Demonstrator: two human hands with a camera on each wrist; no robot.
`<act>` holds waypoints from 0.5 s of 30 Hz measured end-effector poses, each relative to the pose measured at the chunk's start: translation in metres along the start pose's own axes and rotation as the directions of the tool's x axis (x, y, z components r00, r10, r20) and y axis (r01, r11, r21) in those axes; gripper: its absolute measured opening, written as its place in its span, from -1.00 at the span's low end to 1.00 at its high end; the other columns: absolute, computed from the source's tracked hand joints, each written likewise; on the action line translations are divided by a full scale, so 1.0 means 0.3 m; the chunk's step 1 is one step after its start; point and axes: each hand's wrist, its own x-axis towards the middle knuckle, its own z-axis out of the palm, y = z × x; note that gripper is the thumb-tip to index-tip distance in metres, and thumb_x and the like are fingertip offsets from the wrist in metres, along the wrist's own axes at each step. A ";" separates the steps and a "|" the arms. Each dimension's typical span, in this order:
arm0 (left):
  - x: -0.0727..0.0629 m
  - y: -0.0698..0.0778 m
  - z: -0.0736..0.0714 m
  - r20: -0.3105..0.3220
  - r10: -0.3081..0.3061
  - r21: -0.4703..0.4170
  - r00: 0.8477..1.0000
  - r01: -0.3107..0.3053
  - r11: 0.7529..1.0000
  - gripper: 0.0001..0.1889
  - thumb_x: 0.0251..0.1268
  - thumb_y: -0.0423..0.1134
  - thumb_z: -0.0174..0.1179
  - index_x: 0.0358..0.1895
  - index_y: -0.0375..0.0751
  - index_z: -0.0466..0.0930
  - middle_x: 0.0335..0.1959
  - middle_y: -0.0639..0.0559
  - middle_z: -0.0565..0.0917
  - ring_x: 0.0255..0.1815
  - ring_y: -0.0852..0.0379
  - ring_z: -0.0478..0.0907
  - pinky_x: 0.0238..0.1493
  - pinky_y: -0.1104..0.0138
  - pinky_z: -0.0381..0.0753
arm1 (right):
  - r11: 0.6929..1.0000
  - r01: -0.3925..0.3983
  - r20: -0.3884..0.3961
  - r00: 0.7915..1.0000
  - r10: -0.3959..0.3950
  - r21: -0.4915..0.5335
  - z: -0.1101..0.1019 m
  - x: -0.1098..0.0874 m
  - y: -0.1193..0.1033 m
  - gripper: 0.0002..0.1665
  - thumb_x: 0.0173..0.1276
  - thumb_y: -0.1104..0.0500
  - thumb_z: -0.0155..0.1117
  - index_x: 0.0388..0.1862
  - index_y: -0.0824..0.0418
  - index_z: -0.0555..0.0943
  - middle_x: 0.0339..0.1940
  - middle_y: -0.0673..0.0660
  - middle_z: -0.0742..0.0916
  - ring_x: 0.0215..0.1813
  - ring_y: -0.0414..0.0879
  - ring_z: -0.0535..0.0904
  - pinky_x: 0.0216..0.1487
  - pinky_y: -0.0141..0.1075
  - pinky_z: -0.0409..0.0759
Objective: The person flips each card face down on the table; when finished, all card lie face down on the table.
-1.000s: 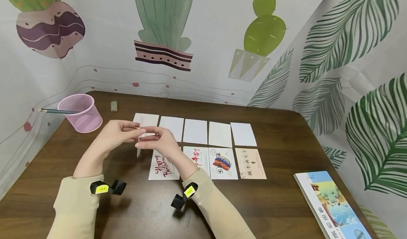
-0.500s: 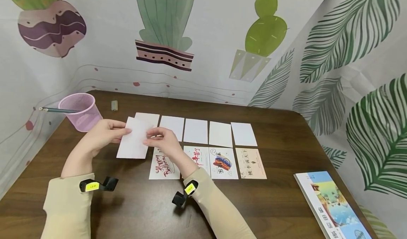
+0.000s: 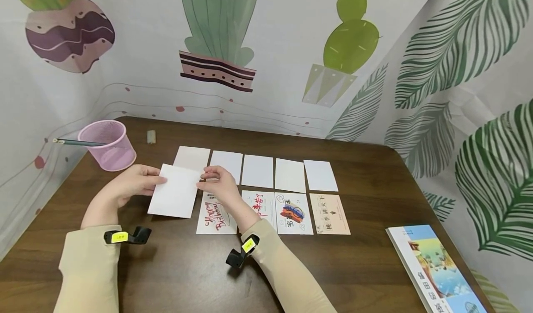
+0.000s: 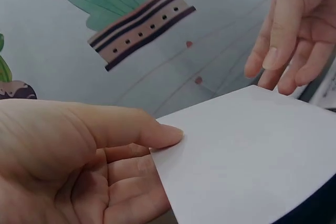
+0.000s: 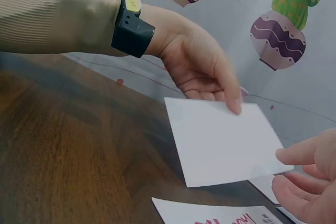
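A blank white card [image 3: 174,191] is held above the table, its white face toward the head camera. My left hand [image 3: 135,183] pinches its left edge, the thumb [image 4: 167,136] on the white face and the fingers behind. Beside its opposite edge is my right hand [image 3: 220,184]. In the right wrist view, that hand's thumb and fingers [image 5: 310,174] are spread about the card's corner, with no firm grip visible. Below the right hand lies a card with red "Happy Birthday" lettering [image 3: 211,216], partly covered by the hand. The held card's underside is hidden.
Blank white cards [image 3: 257,170] lie in a back row. Printed cards form a front row, among them a colourful one [image 3: 293,215] and a beige one [image 3: 331,215]. A pink mesh pen cup [image 3: 110,148], a small eraser-like block [image 3: 151,137] and a book [image 3: 437,266] are around them.
The card, almost edge-on between both hands at first, has turned its white face to the head camera. It has moved left and down, and the left hand has shifted left with it.
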 end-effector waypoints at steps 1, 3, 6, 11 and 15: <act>0.003 -0.006 0.001 0.005 -0.004 0.009 1.000 0.004 1.000 -0.48 0.45 -0.28 0.06 0.22 -0.74 0.29 -0.11 -0.13 0.73 -0.20 0.28 0.67 -0.07 0.27 0.71 | 1.000 -0.004 0.009 1.000 0.004 -0.009 0.000 -0.002 -0.001 -0.49 0.21 0.29 0.42 0.16 0.24 0.55 0.02 0.16 0.71 -0.08 -0.15 0.68 -0.08 -0.40 0.63; 0.008 -0.014 0.003 0.003 -0.023 0.029 1.000 0.023 0.999 -0.47 0.45 -0.29 0.06 0.24 -0.75 0.27 -0.07 -0.22 0.71 -0.16 0.22 0.67 -0.05 0.22 0.71 | 1.000 -0.012 0.025 1.000 0.013 -0.028 0.000 -0.004 -0.002 -0.48 0.22 0.29 0.40 0.18 0.23 0.55 0.04 0.15 0.71 -0.05 -0.13 0.69 -0.05 -0.40 0.63; 0.011 -0.022 0.006 -0.012 -0.057 0.062 0.998 0.057 0.996 -0.43 0.44 -0.29 0.07 0.25 -0.78 0.22 0.01 -0.39 0.65 -0.08 0.08 0.68 -0.01 0.15 0.70 | 0.999 -0.019 0.041 0.999 0.021 -0.050 0.002 -0.007 -0.004 -0.51 0.22 0.29 0.39 0.16 0.23 0.57 0.05 0.15 0.71 -0.05 -0.13 0.69 -0.05 -0.39 0.63; 0.012 -0.029 0.012 -0.051 -0.111 0.119 0.992 0.116 0.986 -0.39 0.40 -0.28 0.12 0.24 -0.81 0.21 0.08 -0.54 0.55 -0.04 -0.06 0.67 -0.01 0.12 0.70 | 0.994 -0.024 0.053 0.998 0.030 -0.107 0.002 -0.008 -0.004 -0.56 0.22 0.28 0.39 0.11 0.23 0.61 0.03 0.12 0.71 -0.09 -0.16 0.67 -0.10 -0.40 0.61; 0.010 -0.028 0.018 -0.092 -0.143 0.136 0.985 0.155 0.978 -0.37 0.33 -0.26 0.21 0.22 -0.77 0.27 0.06 -0.55 0.53 -0.11 -0.02 0.67 -0.08 0.17 0.72 | 0.988 -0.039 0.059 0.997 0.048 -0.150 0.000 -0.005 -0.004 -0.58 0.23 0.25 0.38 0.10 0.22 0.64 0.03 0.12 0.72 -0.08 -0.17 0.64 -0.11 -0.41 0.59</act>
